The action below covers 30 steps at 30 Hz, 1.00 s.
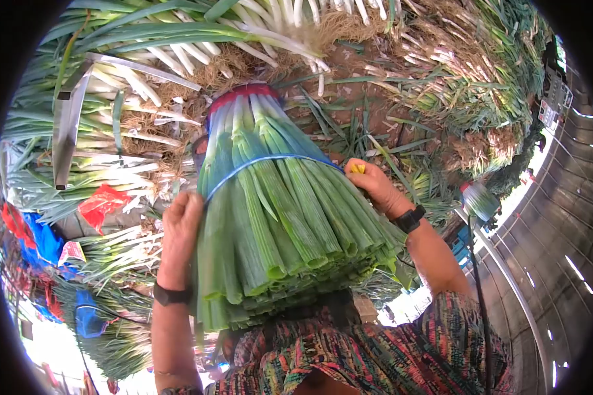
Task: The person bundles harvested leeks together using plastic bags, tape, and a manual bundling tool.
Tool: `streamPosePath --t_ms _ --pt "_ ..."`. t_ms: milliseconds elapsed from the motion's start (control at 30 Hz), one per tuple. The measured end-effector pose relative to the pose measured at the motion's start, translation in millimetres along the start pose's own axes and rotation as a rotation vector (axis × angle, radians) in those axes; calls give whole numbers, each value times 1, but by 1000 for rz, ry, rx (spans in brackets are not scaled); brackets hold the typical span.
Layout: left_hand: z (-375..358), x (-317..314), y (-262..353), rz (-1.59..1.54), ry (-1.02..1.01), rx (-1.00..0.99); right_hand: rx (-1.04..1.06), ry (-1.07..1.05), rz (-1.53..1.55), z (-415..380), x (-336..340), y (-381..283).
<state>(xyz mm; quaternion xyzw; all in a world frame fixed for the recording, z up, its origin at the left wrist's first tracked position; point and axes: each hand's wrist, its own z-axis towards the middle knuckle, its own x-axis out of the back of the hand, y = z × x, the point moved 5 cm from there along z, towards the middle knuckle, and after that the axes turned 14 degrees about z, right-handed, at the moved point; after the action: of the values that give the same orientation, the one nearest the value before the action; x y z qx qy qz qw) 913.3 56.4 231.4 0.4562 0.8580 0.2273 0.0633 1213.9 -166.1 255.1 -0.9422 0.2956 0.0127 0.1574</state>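
Note:
A large bundle of green onions (277, 210) fills the middle of the head view, its cut green ends toward me. Clear plastic with a red rim (244, 95) wraps the far end, and a blue band (263, 159) crosses the leaves. My left hand (181, 220), with curled fingers, grips the bundle's left side near the band. On the right side, my right hand (375, 187) is closed at the bundle's edge by the other end of the band. Something small and yellow (358, 168) shows at its fingertips; I cannot make out what it is.
Loose green onions (132, 138) with roots lie in heaps at left and back. A larger pile (461, 72) stands at right. A metal bracket (72, 125), red plastic (102, 205) and blue plastic (89, 313) are at left. Another wrapped bundle (479, 201) stands far right.

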Motion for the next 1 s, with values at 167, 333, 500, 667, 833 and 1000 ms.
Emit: streamPosePath --t_ms 167,333,500,667,833,1000 --pt "30 -7 19 -41 -230 88 118 -112 -308 16 -2 -14" --pt "28 -12 29 47 -258 -33 177 -134 -250 16 -8 -14" --pt "33 -22 34 193 -57 -338 243 -34 -225 11 -10 -18" --pt "-15 -18 70 388 -18 -543 308 32 -46 -26 -4 6" --pt "-26 -17 31 380 -67 -464 189 72 -203 -30 0 22" --pt "-7 11 16 588 15 -600 306 124 -345 -30 -6 17"
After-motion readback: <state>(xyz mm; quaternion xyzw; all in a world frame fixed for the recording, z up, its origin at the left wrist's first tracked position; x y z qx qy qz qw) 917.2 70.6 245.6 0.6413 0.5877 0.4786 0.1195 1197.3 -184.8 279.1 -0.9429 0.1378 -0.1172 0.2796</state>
